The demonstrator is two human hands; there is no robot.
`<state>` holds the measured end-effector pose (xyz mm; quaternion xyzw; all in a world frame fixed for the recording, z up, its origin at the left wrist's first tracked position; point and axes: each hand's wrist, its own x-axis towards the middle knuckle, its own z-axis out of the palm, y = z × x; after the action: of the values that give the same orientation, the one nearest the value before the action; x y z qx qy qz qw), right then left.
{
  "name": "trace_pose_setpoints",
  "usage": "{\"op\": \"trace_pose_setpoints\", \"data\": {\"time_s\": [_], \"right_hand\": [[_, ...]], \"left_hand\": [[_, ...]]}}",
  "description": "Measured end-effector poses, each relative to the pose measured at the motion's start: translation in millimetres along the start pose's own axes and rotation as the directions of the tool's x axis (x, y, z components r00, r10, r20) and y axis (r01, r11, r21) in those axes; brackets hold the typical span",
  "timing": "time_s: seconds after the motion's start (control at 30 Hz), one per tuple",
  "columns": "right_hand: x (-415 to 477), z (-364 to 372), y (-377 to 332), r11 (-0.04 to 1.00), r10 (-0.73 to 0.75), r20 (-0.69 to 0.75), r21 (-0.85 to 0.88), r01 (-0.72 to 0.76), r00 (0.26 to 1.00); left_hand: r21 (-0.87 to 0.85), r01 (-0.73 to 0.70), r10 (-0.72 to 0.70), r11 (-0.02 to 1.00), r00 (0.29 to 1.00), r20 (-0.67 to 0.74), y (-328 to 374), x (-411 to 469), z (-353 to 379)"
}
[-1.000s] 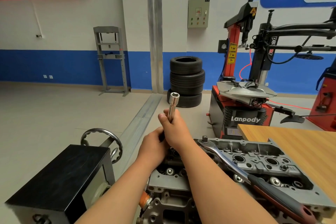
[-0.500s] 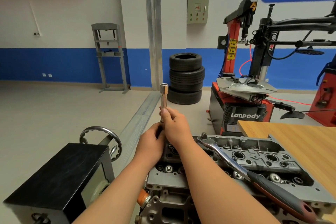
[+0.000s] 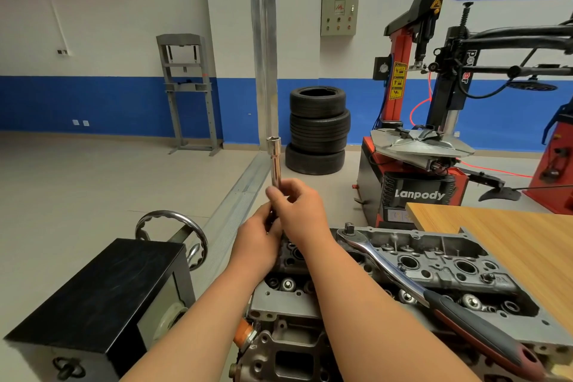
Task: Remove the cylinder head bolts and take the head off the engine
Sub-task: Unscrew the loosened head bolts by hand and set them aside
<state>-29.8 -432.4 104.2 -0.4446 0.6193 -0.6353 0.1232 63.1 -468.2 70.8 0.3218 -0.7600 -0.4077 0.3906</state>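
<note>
A grey aluminium cylinder head (image 3: 440, 267) sits on the engine block (image 3: 288, 350) in front of me. A long chrome socket (image 3: 274, 161) stands upright over the head's left end. My right hand (image 3: 297, 208) pinches its lower shaft with curled fingers. My left hand (image 3: 257, 242) grips the part just below, which is hidden behind both hands. A ratchet wrench (image 3: 403, 276) with a red and black handle lies diagonally across the head, untouched.
A black box (image 3: 102, 291) of the engine stand with a chrome handwheel (image 3: 173, 236) is at my left. A wooden tabletop (image 3: 508, 236) lies at right. Behind stand a tyre changer (image 3: 418, 183), stacked tyres (image 3: 317, 130) and a grey press frame (image 3: 186, 93).
The socket and both hands have shifted a little left and stood more upright. Both hands keep hold of the tool; the wrench on the head has not moved.
</note>
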Motion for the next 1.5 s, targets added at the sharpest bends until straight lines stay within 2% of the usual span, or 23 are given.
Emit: {"op": "trace_pose_setpoints", "data": {"time_s": [0.17,0.23,0.37,0.53,0.7,0.8,1.0,1.13,1.23,1.5], "right_hand": [[0,-3,-1,0.999,0.008,-0.109,-0.03,-0.011,0.994],[0,-4,0,0.998,-0.023,-0.108,-0.058,0.017,0.994],[2,-2,0,0.998,-0.027,-0.081,-0.063,0.022,0.996],[3,-5,3,0.998,0.037,-0.094,0.063,-0.031,0.995],[2,-4,2,0.996,0.036,-0.032,0.088,-0.033,0.999],[2,-3,2,0.996,0.062,-0.085,0.066,-0.056,0.994],[1,-5,1,0.998,-0.008,-0.023,0.06,0.009,1.0],[-1,-3,0,0.997,0.003,0.014,0.071,-0.004,1.0],[-1,-3,2,0.999,0.02,-0.033,0.041,-0.019,0.999],[-1,-2,-1,0.998,0.021,0.035,0.059,-0.023,0.999]], "left_hand": [[0.018,0.03,-0.029,0.999,0.999,-0.027,7,0,-1],[0.074,0.044,-0.044,0.996,0.999,0.007,10,3,1],[0.182,0.143,-0.166,0.973,0.979,0.116,21,15,2],[0.238,0.124,-0.151,0.963,0.983,0.1,22,5,11],[0.104,0.15,-0.145,0.983,0.988,-0.056,18,-2,12],[0.056,0.193,-0.186,0.98,0.977,-0.103,19,-2,10],[0.106,0.111,-0.11,0.988,0.994,-0.012,17,-5,12],[0.054,0.136,-0.131,0.989,0.988,-0.086,17,-5,10],[0.026,0.167,-0.162,0.986,0.977,-0.137,18,-3,9],[0.024,0.094,-0.092,0.995,0.994,-0.063,13,-3,10]]}}
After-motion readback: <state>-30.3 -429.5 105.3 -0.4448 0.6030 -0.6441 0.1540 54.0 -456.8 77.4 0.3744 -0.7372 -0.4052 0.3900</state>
